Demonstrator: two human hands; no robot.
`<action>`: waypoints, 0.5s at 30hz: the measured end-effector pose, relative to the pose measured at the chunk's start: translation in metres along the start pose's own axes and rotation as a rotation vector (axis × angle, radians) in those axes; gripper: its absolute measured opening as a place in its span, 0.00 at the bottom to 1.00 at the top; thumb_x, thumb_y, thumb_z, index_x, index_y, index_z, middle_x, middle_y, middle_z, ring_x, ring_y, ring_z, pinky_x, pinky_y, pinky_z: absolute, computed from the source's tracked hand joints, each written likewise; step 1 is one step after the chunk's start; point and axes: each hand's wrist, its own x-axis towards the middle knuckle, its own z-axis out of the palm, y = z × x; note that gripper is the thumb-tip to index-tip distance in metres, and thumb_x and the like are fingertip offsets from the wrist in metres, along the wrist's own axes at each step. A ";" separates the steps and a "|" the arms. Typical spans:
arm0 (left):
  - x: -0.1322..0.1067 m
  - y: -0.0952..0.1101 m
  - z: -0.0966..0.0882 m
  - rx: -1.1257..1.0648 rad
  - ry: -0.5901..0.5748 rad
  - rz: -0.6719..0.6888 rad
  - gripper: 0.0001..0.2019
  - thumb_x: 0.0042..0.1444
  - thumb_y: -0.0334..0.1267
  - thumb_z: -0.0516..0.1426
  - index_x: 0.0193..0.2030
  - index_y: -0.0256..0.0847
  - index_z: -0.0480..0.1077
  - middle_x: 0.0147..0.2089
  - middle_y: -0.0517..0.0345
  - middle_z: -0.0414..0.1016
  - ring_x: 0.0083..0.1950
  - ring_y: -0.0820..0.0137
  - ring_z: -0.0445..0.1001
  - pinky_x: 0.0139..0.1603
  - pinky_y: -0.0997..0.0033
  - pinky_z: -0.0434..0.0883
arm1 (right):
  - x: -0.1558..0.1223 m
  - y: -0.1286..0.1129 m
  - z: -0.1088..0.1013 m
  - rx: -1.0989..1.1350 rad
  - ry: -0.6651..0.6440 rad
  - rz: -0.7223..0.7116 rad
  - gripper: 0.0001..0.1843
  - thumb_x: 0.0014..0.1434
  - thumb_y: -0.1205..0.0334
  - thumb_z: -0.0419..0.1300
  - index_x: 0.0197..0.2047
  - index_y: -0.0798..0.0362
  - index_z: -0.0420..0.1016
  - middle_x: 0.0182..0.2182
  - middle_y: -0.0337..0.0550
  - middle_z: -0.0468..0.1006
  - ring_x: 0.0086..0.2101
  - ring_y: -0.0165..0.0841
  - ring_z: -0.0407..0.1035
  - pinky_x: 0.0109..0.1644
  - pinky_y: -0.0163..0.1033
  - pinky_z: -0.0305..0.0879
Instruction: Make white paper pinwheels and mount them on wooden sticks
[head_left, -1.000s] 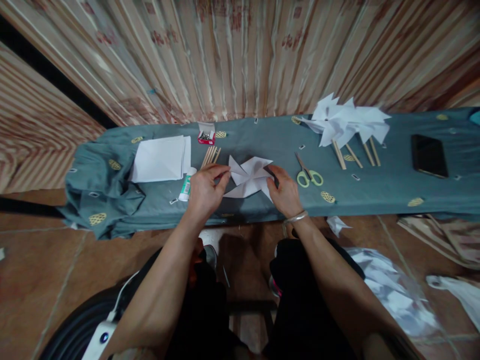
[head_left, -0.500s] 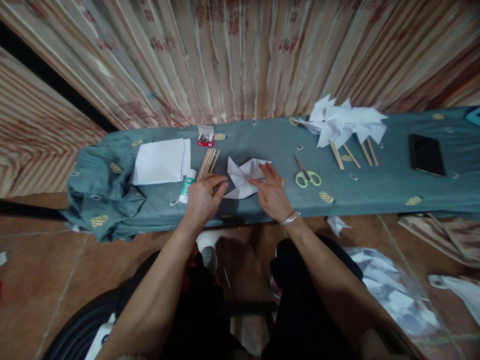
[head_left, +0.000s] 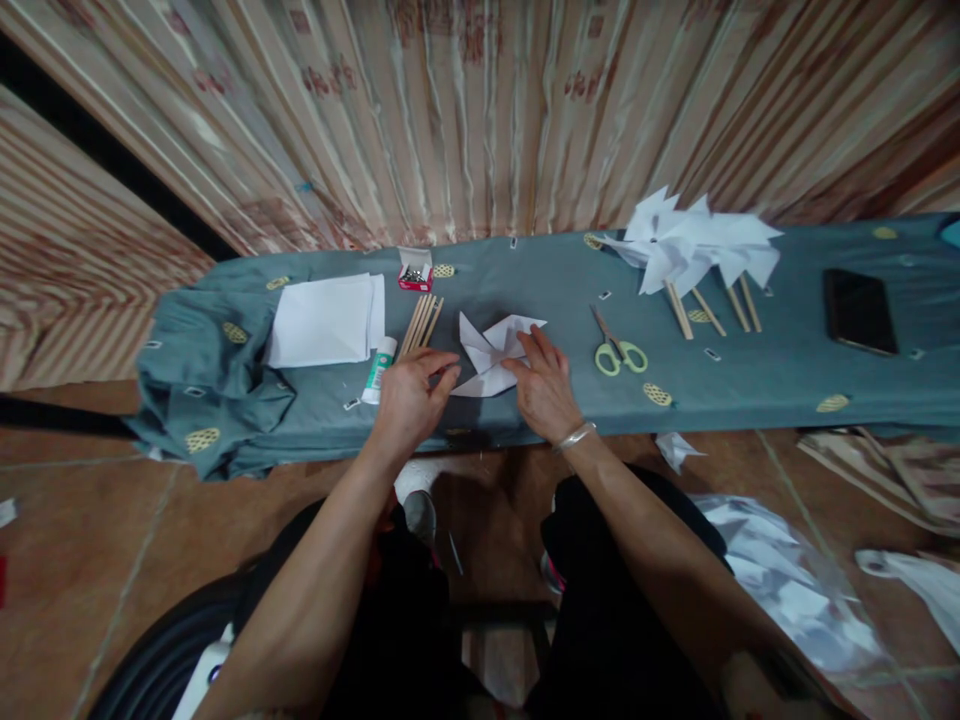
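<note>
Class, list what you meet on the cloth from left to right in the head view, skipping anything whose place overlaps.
Paper stack, red box, pinwheel under the right hand, scissors, phone.

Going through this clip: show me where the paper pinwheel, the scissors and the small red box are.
Paper pinwheel (head_left: 490,355): head view, on the folded paper near its centre.
Scissors (head_left: 616,346): head view, where blades meet handles.
Red box (head_left: 415,286): head view, on its front wall.

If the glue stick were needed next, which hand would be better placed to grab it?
Probably the left hand: it is right beside the glue stick, while the right hand rests on the white paper pinwheel, farther off.
</note>
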 end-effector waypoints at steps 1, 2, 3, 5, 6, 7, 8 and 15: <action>0.001 0.001 0.000 0.004 -0.003 0.000 0.13 0.59 0.39 0.54 0.42 0.39 0.79 0.43 0.51 0.81 0.44 0.64 0.78 0.48 0.67 0.72 | -0.001 0.002 0.001 0.028 0.012 0.008 0.23 0.60 0.74 0.47 0.51 0.54 0.77 0.64 0.55 0.63 0.68 0.49 0.46 0.63 0.61 0.51; 0.001 0.002 0.001 0.006 -0.008 0.000 0.13 0.59 0.40 0.54 0.42 0.38 0.79 0.43 0.51 0.81 0.44 0.64 0.78 0.48 0.67 0.72 | -0.002 0.005 0.003 0.063 0.029 0.020 0.23 0.60 0.74 0.46 0.51 0.53 0.77 0.64 0.54 0.63 0.67 0.49 0.47 0.63 0.62 0.53; 0.002 0.002 0.001 0.007 -0.009 0.000 0.13 0.59 0.40 0.54 0.42 0.38 0.79 0.43 0.51 0.81 0.44 0.64 0.78 0.49 0.67 0.72 | -0.002 0.009 0.004 0.105 0.050 0.031 0.24 0.60 0.73 0.46 0.51 0.52 0.77 0.64 0.53 0.64 0.67 0.48 0.48 0.63 0.61 0.54; 0.002 0.004 0.000 0.002 -0.006 -0.003 0.13 0.59 0.40 0.54 0.42 0.38 0.79 0.44 0.51 0.81 0.44 0.64 0.78 0.48 0.67 0.72 | -0.002 0.018 0.005 0.200 0.092 0.046 0.24 0.60 0.72 0.46 0.52 0.50 0.77 0.63 0.50 0.65 0.65 0.45 0.53 0.63 0.58 0.57; 0.002 0.004 0.000 -0.004 -0.005 -0.004 0.13 0.59 0.39 0.54 0.43 0.38 0.79 0.44 0.51 0.81 0.44 0.64 0.78 0.48 0.67 0.73 | -0.002 0.022 0.004 0.244 0.110 0.052 0.24 0.60 0.72 0.46 0.53 0.50 0.76 0.63 0.49 0.66 0.64 0.43 0.56 0.64 0.57 0.57; 0.003 0.004 0.000 -0.010 -0.004 -0.005 0.13 0.59 0.39 0.54 0.43 0.38 0.79 0.44 0.51 0.81 0.44 0.64 0.78 0.48 0.67 0.73 | -0.001 0.026 0.004 0.277 0.125 0.061 0.24 0.60 0.71 0.46 0.54 0.50 0.75 0.62 0.49 0.68 0.63 0.42 0.59 0.64 0.55 0.58; 0.003 0.004 0.000 -0.017 -0.003 -0.006 0.13 0.59 0.39 0.55 0.43 0.38 0.79 0.44 0.51 0.81 0.44 0.64 0.78 0.48 0.66 0.73 | 0.000 0.029 0.003 0.297 0.136 0.075 0.24 0.61 0.70 0.46 0.55 0.51 0.74 0.61 0.49 0.69 0.61 0.41 0.62 0.64 0.53 0.59; 0.002 -0.005 0.012 -0.085 -0.026 -0.084 0.13 0.56 0.37 0.57 0.46 0.37 0.77 0.45 0.48 0.80 0.43 0.62 0.78 0.48 0.62 0.74 | 0.004 0.023 -0.002 0.139 0.149 0.182 0.24 0.60 0.62 0.53 0.59 0.60 0.69 0.55 0.58 0.74 0.58 0.48 0.64 0.63 0.56 0.60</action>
